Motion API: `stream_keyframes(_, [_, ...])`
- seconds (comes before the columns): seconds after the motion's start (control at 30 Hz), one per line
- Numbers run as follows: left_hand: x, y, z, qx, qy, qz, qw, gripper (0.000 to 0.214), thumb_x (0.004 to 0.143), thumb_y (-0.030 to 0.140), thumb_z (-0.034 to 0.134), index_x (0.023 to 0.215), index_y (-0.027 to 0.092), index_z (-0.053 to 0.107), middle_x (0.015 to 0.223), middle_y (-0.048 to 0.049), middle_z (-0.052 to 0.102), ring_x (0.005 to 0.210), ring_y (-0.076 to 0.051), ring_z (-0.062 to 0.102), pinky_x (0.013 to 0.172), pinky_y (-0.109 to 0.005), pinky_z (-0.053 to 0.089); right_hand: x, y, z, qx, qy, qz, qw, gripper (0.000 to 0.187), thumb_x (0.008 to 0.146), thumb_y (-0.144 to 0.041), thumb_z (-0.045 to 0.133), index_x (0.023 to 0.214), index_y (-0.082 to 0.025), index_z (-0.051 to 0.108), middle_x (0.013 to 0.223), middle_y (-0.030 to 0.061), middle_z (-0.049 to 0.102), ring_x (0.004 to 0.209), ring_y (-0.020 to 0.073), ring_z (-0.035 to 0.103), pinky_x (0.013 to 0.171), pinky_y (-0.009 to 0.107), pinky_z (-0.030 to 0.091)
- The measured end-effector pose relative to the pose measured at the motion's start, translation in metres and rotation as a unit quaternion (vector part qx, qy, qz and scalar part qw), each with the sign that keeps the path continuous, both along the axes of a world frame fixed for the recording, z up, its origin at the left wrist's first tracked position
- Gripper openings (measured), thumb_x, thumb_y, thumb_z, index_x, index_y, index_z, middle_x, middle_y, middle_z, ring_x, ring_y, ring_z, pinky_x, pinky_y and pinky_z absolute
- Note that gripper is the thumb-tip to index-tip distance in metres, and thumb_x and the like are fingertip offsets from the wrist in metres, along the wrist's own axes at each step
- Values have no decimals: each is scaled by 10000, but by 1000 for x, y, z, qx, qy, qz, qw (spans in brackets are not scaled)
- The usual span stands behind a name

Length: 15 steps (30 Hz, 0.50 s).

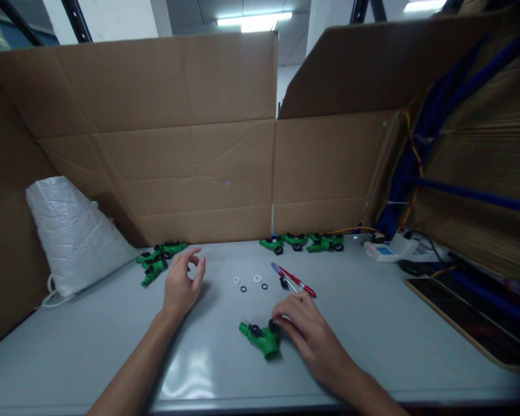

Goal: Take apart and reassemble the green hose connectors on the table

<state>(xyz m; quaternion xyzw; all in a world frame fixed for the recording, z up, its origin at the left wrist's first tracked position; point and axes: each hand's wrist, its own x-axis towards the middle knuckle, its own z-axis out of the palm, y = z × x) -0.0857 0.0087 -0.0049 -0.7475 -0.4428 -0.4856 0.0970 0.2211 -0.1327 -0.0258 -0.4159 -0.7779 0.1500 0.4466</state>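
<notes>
A green Y-shaped hose splitter (266,345) with black knobs lies on the table near its front. My right hand (305,329) is closed at its right branch, fingertips pinching the black knob there. Part of that branch is hidden by the fingers. My left hand (184,283) hovers over the table to the left, fingers bent and apart, with nothing visible in them. Between the hands and farther back lie two white rings (257,278) and two black O-rings (243,289). Beyond my right hand are a red pen (301,283), a slim tool with a bluish end (278,269) and a small black part (283,283).
More green splitters stand at the back left (156,260) and along the back (325,242). A white padded bag (78,237) leans at the left. Cardboard walls (190,167) enclose the table. To the right are a power strip (390,248), cables and a dark panel (463,318).
</notes>
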Motion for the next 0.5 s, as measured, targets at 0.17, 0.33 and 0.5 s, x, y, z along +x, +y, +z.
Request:
stream_keyframes(0.17, [5, 0, -3, 2, 39, -7, 999, 295, 1032, 317, 567, 1297, 188, 588, 950, -59, 667, 813, -209, 597, 814, -354, 528, 0, 0, -2, 12, -8, 3, 1000, 143, 1079, -203, 502, 1051, -261, 630, 986, 51, 672, 1016, 252, 560, 937, 432, 501])
stream_keyframes(0.33, [10, -4, 3, 15, 51, -23, 998, 289, 1028, 295, 565, 1296, 187, 580, 950, -62, 675, 847, -215, 597, 839, -365, 528, -1, -3, 0, 13, -6, 1, 1000, 170, 1078, -177, 487, 1049, -266, 629, 992, 51, 666, 1016, 248, 553, 911, 407, 504])
stream_keyframes(0.5, [10, -9, 17, 36, 1, -8, 999, 353, 1016, 287, 586, 1352, 186, 546, 1001, -68, 672, 832, -206, 588, 822, -362, 532, 0, -2, -1, 21, -23, 9, 999, 198, 1074, -164, 472, 1074, -274, 637, 1014, 62, 671, 1008, 253, 556, 905, 414, 513])
